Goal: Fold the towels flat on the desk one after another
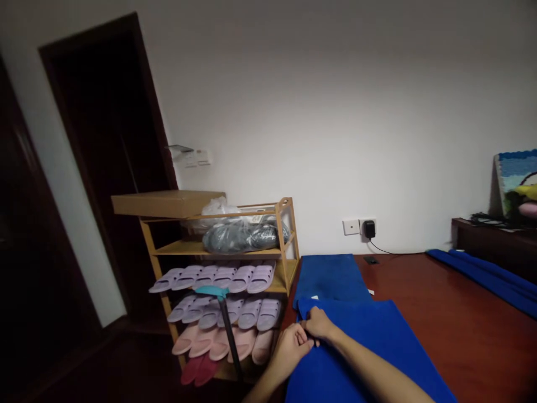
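You're at a red-brown tabletop [419, 313] set against a white wall [302, 129], a dark doorway [103, 140] off to the left, and here's the bright blue cloth [373, 324], spread over the near left part of the table. Your left hand [290, 348] and right hand [318, 324] meet at its left edge, fingers bent in and bunched close together; I can't tell whether either one truly pinches the fabric, as the fingertips are partly hidden. Your right forearm cuts across the cloth. Just behind lies a second blue cloth [331, 277], flat, and over on the right, long blue folds [482, 280] run along the table. A black adapter [369, 228] sits in the wall socket, its cord trailing right. Left of you stands the wooden rack [174, 248]: cardboard box [168, 204] on top, plastic-wrapped bundle [239, 238] below, then lilac slippers [262, 277] and pink slippers [201, 342]. In front, a turquoise-topped pole [229, 327] blocks part of the rows.
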A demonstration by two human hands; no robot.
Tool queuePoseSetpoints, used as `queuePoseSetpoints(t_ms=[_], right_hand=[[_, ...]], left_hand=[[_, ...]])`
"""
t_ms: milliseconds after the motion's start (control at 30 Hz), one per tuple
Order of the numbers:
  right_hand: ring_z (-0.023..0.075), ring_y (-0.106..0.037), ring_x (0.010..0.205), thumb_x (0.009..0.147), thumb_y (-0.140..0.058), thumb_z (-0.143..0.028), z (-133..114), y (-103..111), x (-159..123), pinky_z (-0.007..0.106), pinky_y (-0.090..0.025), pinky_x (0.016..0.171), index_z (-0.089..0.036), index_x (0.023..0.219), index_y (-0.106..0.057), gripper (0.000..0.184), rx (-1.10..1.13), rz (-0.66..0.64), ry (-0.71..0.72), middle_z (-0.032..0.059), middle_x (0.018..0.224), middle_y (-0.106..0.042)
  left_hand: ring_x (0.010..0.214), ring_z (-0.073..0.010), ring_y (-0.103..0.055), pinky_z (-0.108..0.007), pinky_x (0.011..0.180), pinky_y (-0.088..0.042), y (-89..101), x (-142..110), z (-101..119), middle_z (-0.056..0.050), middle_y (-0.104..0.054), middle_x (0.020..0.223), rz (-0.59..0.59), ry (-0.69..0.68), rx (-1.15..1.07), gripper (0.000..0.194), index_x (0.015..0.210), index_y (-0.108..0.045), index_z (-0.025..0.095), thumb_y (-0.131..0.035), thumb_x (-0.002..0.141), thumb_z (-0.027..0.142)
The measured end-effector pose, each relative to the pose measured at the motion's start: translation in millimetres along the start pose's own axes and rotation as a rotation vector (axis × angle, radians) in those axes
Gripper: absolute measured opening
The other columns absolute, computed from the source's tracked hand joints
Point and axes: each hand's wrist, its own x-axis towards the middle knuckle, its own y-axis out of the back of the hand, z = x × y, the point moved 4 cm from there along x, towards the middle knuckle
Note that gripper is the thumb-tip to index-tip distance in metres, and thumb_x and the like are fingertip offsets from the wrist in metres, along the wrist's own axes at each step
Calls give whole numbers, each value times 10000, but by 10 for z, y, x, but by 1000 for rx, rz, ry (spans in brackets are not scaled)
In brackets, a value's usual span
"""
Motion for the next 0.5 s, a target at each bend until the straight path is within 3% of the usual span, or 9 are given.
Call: queuePoseSetpoints(t_ms=[100, 167, 233, 300, 400, 500], right_hand=[[103, -487, 360, 668, -590, -111, 120, 133, -28, 193, -346, 376, -187, 578, -486, 157, 45, 111, -23, -41, 444, -483], [100, -505, 408, 697, -560, -120, 236, 267, -65, 190, -361, 407, -184, 632, -495, 112, 84, 179, -41, -39, 489, -497], [93, -509, 444, 749, -510, -163, 370, 422, -116, 185, -377, 437, -175, 667, -512, 83, 115, 228, -58, -35, 517, -509], [92, -523, 482, 790, -465, -220, 531, 626, -199, 184, -404, 473, -167, 732, -543, 111, 129, 265, -76, -28, 555, -545], [116, -580, 588, 785, -474, -281, 869, 1120, -435, 198, -446, 545, -161, 812, -588, 168, 83, 307, -117, 1, 672, -631], [149, -612, 694, 742, -461, -193, 1341, 1848, -823, 210, -445, 609, -156, 729, -615, 159, -87, 346, -204, 33, 731, -663]], left_hand=[[741, -194, -594, -296, 681, -452, 87, -56, 47, -44, -626, 755, 56, -157, -10, 229, 746, -583, 194, -455, 842, 358], [952, -216, -600, -330, 833, -456, 132, -108, 71, -95, -653, 1011, 76, -220, 98, 313, 964, -612, 179, -364, 897, 357], [1224, -228, -464, -388, 1006, -367, 100, -160, 85, -115, -511, 1334, -12, -261, 251, 413, 1253, -501, 185, -336, 924, 372], [1360, -226, -284, -447, 1085, -258, 23, -212, 80, -89, -319, 1487, -145, -277, 414, 502, 1398, -350, 220, -326, 940, 422], [1391, -212, -203, -463, 1106, -210, -54, -266, 68, -58, -243, 1516, -235, -282, 570, 527, 1434, -293, 245, -289, 955, 464], [1395, -200, -186, -461, 1111, -199, -72, -273, 66, -41, -214, 1523, -231, -290, 625, 529, 1448, -259, 251, -258, 964, 467]])
